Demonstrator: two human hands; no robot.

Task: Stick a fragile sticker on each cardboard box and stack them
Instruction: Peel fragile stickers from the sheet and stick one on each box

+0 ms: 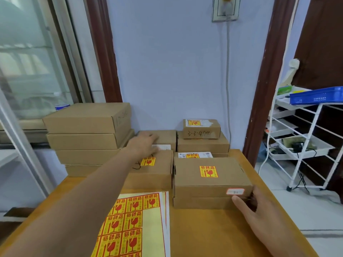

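- Left hand (146,143) is out over the back of the table (204,229), fingers flat and relaxed on a plain box (163,139) behind the labelled middle box (154,167) — touching it, gripping nothing as far as I can see.
- Right hand (248,203) is at the near right corner of the front stack (209,182), thumb against the lower box; whether the fingers curl round the corner, I cannot tell.
- That stack's top box already wears its fragile sticker (208,171), and so does the small box (201,128) perched behind it.
- The sticker sheet (133,225) lies just left of the front stack, near the table's front edge, several squares already gone.
- My read: the plain box behind is next. Best to draw it forward with a proper two-sided hold, not a fingertip drag, or it may nudge the neighbours.
- Steadying the front stack makes sense while reaching.
- The tall unlabelled pile (89,134) far left of the stack awaits.
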